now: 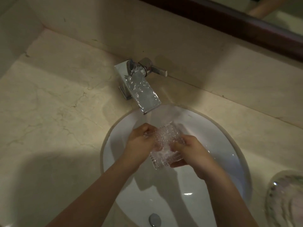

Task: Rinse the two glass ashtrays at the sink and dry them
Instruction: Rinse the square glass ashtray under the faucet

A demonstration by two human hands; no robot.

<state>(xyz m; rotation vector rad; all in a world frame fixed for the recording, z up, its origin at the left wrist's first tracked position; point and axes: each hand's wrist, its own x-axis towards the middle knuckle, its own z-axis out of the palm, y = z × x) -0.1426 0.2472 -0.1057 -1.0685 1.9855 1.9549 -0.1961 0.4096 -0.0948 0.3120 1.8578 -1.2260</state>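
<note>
A square, knobbly clear glass ashtray is held tilted over the white basin, under the sheet of water falling from the chrome faucet. My left hand grips its left edge with fingers curled. My right hand grips its right and lower edge. Water runs across the glass. A second round glass piece, possibly the other ashtray, sits on the counter at the lower right, partly cut off by the frame edge.
The oval basin is sunk into a beige marble counter. A chrome drain plug sits at the basin's bottom. The faucet's lever points right. A dark wooden mirror frame runs along the wall behind.
</note>
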